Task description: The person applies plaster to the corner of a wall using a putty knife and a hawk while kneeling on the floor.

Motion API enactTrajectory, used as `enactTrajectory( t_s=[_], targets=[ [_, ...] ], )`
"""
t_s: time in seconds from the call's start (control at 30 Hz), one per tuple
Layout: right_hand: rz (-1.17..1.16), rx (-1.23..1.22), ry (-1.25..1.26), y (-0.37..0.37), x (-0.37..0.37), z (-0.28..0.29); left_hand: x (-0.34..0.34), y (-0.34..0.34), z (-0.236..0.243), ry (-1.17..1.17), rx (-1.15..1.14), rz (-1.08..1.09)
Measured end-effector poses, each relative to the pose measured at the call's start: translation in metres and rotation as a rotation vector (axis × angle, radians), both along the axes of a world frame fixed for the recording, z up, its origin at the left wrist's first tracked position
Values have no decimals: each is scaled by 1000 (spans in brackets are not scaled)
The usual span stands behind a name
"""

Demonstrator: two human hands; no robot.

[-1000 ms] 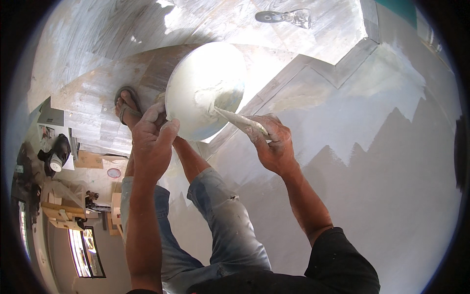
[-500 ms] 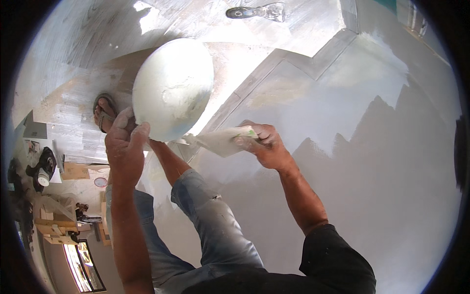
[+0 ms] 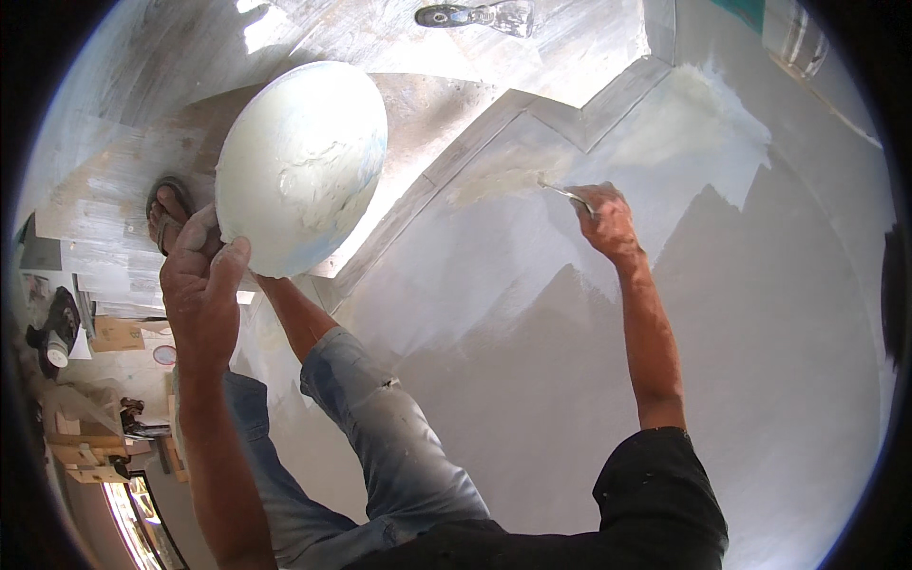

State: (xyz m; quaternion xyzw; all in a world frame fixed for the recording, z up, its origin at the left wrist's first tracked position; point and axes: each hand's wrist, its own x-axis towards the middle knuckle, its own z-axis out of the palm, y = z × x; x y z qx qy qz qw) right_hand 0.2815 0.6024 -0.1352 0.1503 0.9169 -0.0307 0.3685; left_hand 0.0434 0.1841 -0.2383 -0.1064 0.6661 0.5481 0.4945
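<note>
Right now, in the head view, the right hand (image 3: 606, 220) has its grip closed around the handle of a putty knife (image 3: 562, 193), whose blade tip rests on the grey wall (image 3: 532, 399) at the edge of a fresh streak of pale filler (image 3: 494, 185). The left hand (image 3: 201, 285) is well to the left of that streak, its grip clamped on the near rim of a round white pan (image 3: 302, 166), thumb over the edge, with a lump of wet filler clinging to the inside. A second putty knife (image 3: 475, 14) lies on the floor, up beyond the streak and apart from both hands. A sandalled foot (image 3: 169, 214) shows just left of the pan.

To do this stroke well, I judge the blade should stay at a low angle to the wall, pressed evenly, and be drawn along the streak so the filler feathers out thin without ridges at its borders. The pan looks steeply tilted, so keeping it steady would stop the filler from sliding off.
</note>
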Motion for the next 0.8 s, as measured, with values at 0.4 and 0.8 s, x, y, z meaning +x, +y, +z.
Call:
enactTrajectory(
  t_s=[0.4,0.8],
  targets=[
    [456,190,-169,-2,78,-40,-2,-9,-6,33,27,17],
    [222,240,-176,18,28,-62,-9,-12,-5,-3,4,-17]
  ],
)
